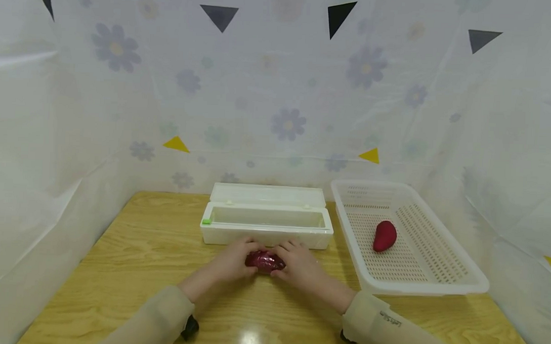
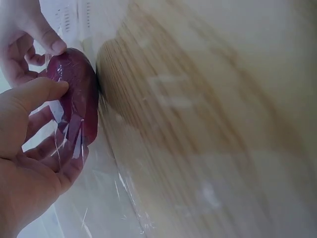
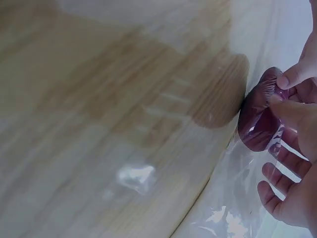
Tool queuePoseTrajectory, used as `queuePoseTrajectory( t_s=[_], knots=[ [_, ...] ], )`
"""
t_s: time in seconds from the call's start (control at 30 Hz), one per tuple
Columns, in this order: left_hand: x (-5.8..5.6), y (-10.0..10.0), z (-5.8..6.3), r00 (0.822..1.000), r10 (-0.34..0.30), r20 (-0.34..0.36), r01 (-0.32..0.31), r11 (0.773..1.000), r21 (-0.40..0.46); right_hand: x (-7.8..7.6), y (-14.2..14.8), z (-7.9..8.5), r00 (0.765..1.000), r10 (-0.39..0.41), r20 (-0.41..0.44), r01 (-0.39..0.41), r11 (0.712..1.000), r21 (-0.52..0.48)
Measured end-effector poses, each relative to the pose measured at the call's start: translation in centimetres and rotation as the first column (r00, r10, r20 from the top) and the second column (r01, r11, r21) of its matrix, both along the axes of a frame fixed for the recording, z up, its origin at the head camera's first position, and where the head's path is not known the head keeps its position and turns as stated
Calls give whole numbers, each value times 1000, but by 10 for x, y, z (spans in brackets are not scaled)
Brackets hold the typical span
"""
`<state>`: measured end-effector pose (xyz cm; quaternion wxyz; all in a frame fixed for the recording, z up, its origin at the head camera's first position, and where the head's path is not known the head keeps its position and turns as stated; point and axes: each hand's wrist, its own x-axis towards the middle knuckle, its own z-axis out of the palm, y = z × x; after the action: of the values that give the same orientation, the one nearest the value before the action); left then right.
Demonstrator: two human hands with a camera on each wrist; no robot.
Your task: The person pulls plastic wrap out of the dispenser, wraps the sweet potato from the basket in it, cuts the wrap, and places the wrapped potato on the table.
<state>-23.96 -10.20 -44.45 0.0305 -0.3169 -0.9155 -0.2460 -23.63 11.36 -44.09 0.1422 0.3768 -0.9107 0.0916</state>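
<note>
A dark red, oblong item [image 1: 265,263], shaped like a sweet potato, lies on the table in front of the white box, with shiny cling film [image 2: 74,131] wrapped over it. The left hand [image 1: 236,259] grips one end, its thumb on top and its fingers curled behind. From the other side the right hand [image 1: 299,266] holds the opposite end between thumb and fingers. In the right wrist view, the film is creased and gathered near the thumbs [image 3: 292,77]. Both hands hide the item's ends in the head view.
Right behind the hands stands a long white cling film dispenser [image 1: 266,236], lid raised, with a green slider [image 1: 206,221] at its left. At right, a white plastic basket [image 1: 435,288] holds a second dark red item [image 1: 385,236]. Patterned sheeting [image 1: 269,91] encloses the wooden table [image 1: 135,268].
</note>
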Motion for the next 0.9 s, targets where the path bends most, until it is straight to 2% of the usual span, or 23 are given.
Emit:
queuePoseTrajectory(
  t_s=[0.13,0.27,0.4,0.57,0.67,0.9],
  knots=[
    [1,0,1,1000,10,-1,-10,1000,24,-2,-2,-1,1000,-15,18,15,1000,18],
    [3,2,4,999,37,-26,-37,999,-3,-6,-2,0,1000,-22,14,22,1000,16],
    [4,5,6,992,38,-117,-42,999,-32,-10,-2,0,1000,-28,-7,28,1000,4],
    [1,7,1,975,48,-217,-50,999,-2,-14,-2,-2,999,-27,-24,27,1000,-16],
    [-2,6,-1,973,63,-223,-61,998,14,-16,-3,-4,999,-28,-41,27,999,-20],
    [-7,4,-4,980,95,-176,-93,995,23,-19,-4,-7,994,-24,-107,24,1000,-2]
  ],
)
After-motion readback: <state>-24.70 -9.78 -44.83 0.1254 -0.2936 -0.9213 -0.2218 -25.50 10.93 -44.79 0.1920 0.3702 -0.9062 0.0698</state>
